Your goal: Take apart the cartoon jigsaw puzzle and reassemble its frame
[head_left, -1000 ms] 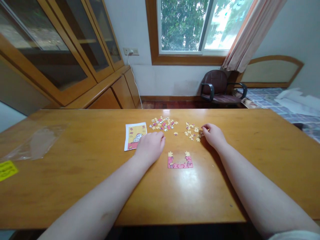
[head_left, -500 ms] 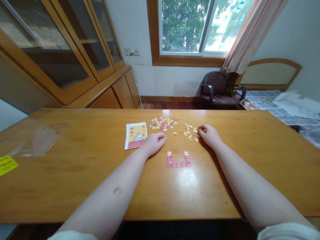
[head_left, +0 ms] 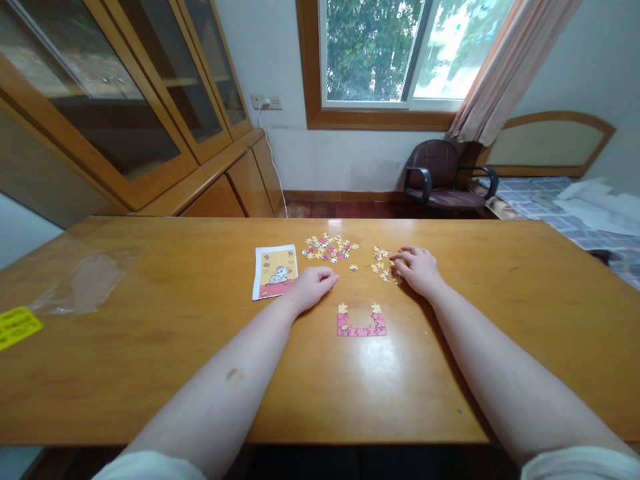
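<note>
My left hand [head_left: 316,287] rests on the table with its fingers curled together; whether anything is in them is hidden. It overlaps the right edge of a picture card [head_left: 271,275] showing a white animal on yellow and pink. My right hand [head_left: 416,268], fingers apart, lies over the right side of a small group of mostly yellow puzzle pieces [head_left: 384,274] and covers some of them. Between the hands and closer to me is a U-shaped, partly joined puzzle [head_left: 363,331], pink with yellow upper ends. One loose puzzle piece [head_left: 354,268] lies between the two groups.
A larger pile of mixed pink and yellow pieces [head_left: 327,249] lies toward the table's far edge. At the left are a clear plastic bag [head_left: 90,280] and a yellow label [head_left: 19,327]. Beyond the wooden table [head_left: 200,413] stand a cabinet [head_left: 210,193] and an office chair [head_left: 437,173].
My right hand has shifted slightly over the yellow pieces, and its fingers have spread from a closer pinch. My left hand stays in place. The view has shifted a little.
</note>
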Motion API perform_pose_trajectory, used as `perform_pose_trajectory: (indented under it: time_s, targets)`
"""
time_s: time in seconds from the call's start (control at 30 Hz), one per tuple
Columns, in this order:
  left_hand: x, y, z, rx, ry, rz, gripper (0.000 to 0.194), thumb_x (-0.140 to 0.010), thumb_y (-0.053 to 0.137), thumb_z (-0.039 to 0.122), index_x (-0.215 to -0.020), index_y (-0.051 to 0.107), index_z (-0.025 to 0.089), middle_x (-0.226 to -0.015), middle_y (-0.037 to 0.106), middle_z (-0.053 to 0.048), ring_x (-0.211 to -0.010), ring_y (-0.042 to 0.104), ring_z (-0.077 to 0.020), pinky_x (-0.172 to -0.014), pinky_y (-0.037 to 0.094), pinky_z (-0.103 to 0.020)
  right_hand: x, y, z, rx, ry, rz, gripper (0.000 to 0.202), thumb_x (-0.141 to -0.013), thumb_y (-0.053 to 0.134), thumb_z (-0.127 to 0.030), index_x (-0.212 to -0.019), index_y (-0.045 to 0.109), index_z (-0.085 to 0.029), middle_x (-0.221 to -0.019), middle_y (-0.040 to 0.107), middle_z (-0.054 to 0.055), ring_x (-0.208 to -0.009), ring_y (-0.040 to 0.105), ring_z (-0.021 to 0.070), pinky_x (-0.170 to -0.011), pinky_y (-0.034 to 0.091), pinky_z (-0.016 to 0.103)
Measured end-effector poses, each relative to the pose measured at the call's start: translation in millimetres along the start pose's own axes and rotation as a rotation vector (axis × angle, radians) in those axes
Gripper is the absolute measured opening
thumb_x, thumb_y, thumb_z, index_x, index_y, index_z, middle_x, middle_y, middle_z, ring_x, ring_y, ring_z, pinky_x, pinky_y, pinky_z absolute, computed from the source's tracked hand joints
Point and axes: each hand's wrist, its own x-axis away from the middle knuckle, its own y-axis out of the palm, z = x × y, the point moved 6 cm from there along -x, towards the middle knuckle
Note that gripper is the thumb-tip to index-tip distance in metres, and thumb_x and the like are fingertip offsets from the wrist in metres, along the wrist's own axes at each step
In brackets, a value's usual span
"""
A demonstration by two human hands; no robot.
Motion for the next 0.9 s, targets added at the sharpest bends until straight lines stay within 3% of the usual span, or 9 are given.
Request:
perform_pose_trajectory:
  time_s: [0.17, 0.33, 0.5, 0.63, 0.77, 0.9]
  targets:
    - [1.0, 2.6, 0.7, -0.047, -0.004, -0.031, 0.036, -0.085, 0.045, 0.044, -0.061, 0.042, 0.018, -0.060, 0.041, 0.004, -0.062, 0.040, -0.0119, -0.059, 0.029, -0.025, 0.9, 4.2, -5.0, 0.061, -0.102, 0.013, 0.039, -0.093, 0.042, -0.045, -0.124, 0.063, -0.034, -0.140, 0.049, 0.008, -0.127, 0.040, 0.0340, -0.101, 0.032, 0.054]
    - [0.1, 3.1, 1.1, -0.064, -0.008, -0.017, 0.037, -0.085, 0.044, 0.044, -0.059, 0.037, 0.018, -0.059, 0.037, 0.005, -0.060, 0.037, -0.0116, -0.057, 0.027, -0.025, 0.2, 9.1, -4.2, 0.053, -0.118, -0.008, 0.037, -0.093, 0.042, -0.044, -0.112, 0.071, -0.031, -0.133, 0.057, 0.007, -0.126, 0.042, 0.0317, -0.103, 0.031, 0.052]
    - [-1.4, 3.4, 0.1, -0.055, -0.010, -0.003, 0.038, -0.085, 0.044, 0.045, -0.058, 0.035, 0.019, -0.057, 0.034, 0.005, -0.059, 0.036, -0.0116, -0.056, 0.026, -0.025, 4.1, 11.3, -13.7, 0.124, -0.150, -0.026, 0.042, -0.093, 0.042, -0.049, -0.130, 0.057, -0.036, -0.146, 0.044, 0.007, -0.134, 0.033, 0.0372, -0.105, 0.023, 0.063]
    - [-1.9, 2.7, 1.1, -0.047, -0.013, 0.000, 0.037, -0.084, 0.045, 0.044, -0.059, 0.035, 0.019, -0.058, 0.035, 0.005, -0.060, 0.036, -0.0115, -0.057, 0.026, -0.025, 4.9, 12.6, -17.3, 0.110, -0.156, -0.066, 0.038, -0.093, 0.042, -0.049, -0.121, 0.064, -0.038, -0.142, 0.048, 0.004, -0.135, 0.032, 0.0365, -0.107, 0.020, 0.064]
    - [-1.4, 1.6, 3.2, -0.043, -0.025, 0.007, 0.037, -0.084, 0.045, 0.044, -0.059, 0.035, 0.019, -0.058, 0.034, 0.005, -0.059, 0.035, -0.0115, -0.056, 0.025, -0.025, 4.0, 8.5, -22.1, 0.042, -0.202, -0.039, 0.036, -0.094, 0.041, -0.042, -0.120, 0.065, -0.032, -0.138, 0.053, 0.004, -0.133, 0.037, 0.0334, -0.108, 0.021, 0.062]
    - [-2.1, 2.1, 3.6, -0.028, -0.021, 0.025, 0.037, -0.084, 0.044, 0.043, -0.059, 0.033, 0.019, -0.058, 0.033, 0.005, -0.059, 0.035, -0.0116, -0.057, 0.026, -0.026, 6.6, 9.0, -31.7, 0.007, -0.280, -0.034, 0.041, -0.092, 0.039, -0.020, -0.126, 0.060, -0.030, -0.134, 0.058, 0.001, -0.133, 0.038, 0.0302, -0.109, 0.016, 0.063]
